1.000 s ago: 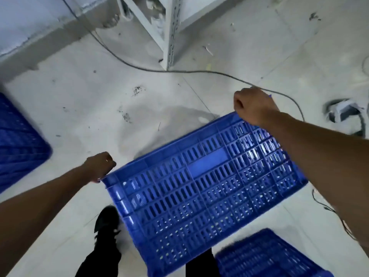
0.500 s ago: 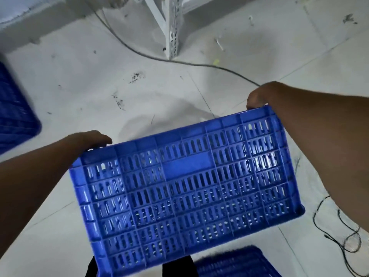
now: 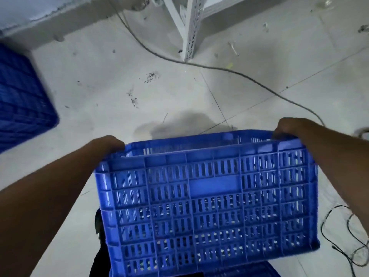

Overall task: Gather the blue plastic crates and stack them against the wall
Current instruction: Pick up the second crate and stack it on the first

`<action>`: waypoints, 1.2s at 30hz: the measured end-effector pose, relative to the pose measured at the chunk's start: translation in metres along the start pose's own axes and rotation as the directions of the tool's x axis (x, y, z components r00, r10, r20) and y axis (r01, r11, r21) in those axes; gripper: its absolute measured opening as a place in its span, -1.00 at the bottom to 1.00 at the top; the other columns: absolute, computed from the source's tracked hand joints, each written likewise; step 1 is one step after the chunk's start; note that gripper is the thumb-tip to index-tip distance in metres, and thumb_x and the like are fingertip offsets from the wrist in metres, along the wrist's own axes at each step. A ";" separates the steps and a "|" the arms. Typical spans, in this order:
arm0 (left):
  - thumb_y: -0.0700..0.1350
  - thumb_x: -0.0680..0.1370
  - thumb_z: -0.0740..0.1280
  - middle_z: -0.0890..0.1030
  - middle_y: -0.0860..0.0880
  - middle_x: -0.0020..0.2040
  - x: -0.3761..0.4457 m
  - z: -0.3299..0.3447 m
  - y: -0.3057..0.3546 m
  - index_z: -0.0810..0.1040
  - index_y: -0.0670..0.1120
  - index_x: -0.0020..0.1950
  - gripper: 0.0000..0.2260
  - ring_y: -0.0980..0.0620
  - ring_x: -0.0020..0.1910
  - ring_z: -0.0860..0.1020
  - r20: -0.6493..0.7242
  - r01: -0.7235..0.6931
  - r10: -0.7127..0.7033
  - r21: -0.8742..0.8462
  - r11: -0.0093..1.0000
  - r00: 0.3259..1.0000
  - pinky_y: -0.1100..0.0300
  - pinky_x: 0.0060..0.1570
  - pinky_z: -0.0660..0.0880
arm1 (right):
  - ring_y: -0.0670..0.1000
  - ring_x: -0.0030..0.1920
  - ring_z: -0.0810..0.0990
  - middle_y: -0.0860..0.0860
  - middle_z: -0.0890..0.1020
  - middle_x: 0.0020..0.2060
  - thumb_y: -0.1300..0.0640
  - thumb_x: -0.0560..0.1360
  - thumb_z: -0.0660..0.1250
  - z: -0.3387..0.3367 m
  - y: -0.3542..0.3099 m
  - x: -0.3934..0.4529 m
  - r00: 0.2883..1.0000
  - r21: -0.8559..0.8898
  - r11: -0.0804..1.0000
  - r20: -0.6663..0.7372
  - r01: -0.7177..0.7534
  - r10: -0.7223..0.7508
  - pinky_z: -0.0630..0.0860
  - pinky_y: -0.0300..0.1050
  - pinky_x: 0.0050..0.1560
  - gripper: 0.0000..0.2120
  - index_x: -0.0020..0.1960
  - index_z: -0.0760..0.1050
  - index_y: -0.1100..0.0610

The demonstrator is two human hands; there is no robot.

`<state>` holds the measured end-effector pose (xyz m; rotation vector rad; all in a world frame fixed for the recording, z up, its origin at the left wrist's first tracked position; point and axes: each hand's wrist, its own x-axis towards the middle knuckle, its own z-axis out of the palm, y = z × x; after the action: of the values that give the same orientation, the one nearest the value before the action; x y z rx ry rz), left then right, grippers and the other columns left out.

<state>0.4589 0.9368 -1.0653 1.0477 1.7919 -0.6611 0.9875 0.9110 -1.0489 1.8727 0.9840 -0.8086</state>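
I hold a blue slotted plastic crate [image 3: 209,200] in the air in front of me, its long side wall facing the camera and its open top tilted away. My left hand [image 3: 108,143] grips the rim at the left end. My right hand [image 3: 289,127] grips the rim at the right end. Another blue crate [image 3: 22,100] rests on the floor at the left edge, close to the wall [image 3: 40,9]. The top of a third blue crate [image 3: 245,272] shows just below the held one, mostly hidden.
A white perforated metal rack leg [image 3: 189,27] stands on the grey tiled floor at top centre. A grey cable [image 3: 219,68] runs across the floor from the wall toward the right. Thin black wires [image 3: 339,236] lie at the lower right. My dark shoe [image 3: 98,222] shows beneath the crate.
The crate has turned from slanted to level and risen closer to the camera, its side wall now upright. Both hands kept their grip. The view has swung so the left crate looks nearer.
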 end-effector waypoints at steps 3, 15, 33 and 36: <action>-0.10 0.57 0.35 0.61 -0.32 0.17 -0.006 0.017 -0.024 0.57 -0.39 0.19 -0.64 -0.22 0.11 0.57 -0.005 -0.022 0.022 -0.058 0.998 1.000 0.16 -0.05 0.35 | 0.30 0.15 0.58 0.24 0.58 0.12 -0.22 0.27 0.51 0.024 0.022 -0.023 0.993 0.087 0.990 -0.020 -0.111 0.113 0.55 0.17 0.23 -0.39 0.13 0.51 0.17; -0.22 0.47 0.33 0.54 -0.25 -0.49 -0.019 0.060 -0.082 0.51 -0.34 -0.29 -0.80 -0.16 -0.45 0.52 0.064 0.050 -0.025 -0.422 0.905 0.998 0.05 -0.24 0.52 | 0.29 -0.11 0.64 0.27 0.61 -0.15 0.08 0.38 0.44 0.112 0.080 -0.076 0.975 0.406 0.897 -0.047 -0.178 0.215 0.62 0.10 -0.06 -0.63 0.05 0.52 0.32; -0.23 0.53 0.36 0.44 -0.20 -0.36 -0.167 -0.122 -0.255 0.47 -0.23 -0.16 -0.88 -0.12 -0.54 0.44 -0.321 -0.195 -0.213 -0.866 0.461 0.923 0.01 -0.33 0.51 | 0.41 0.04 0.68 0.34 0.67 0.03 0.29 0.39 0.55 -0.050 -0.058 -0.266 0.990 0.840 0.526 -0.140 0.133 -0.026 0.58 0.45 0.13 -0.61 0.17 0.56 0.34; -0.20 0.53 0.36 0.45 -0.19 -0.40 -0.197 -0.161 -0.290 0.48 -0.23 -0.15 -0.87 -0.06 -0.65 0.42 -0.357 -0.225 -0.255 -0.874 0.431 0.898 0.07 -0.42 0.49 | 0.34 -0.02 0.67 0.29 0.66 -0.01 0.34 0.48 0.49 -0.098 -0.097 -0.334 0.973 0.831 0.511 -0.227 0.220 -0.050 0.62 0.32 0.03 -0.69 0.19 0.52 0.35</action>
<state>0.1755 0.8478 -0.8196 0.3837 2.1029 0.6491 0.7575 0.9252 -0.7700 2.7810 0.9058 -1.4346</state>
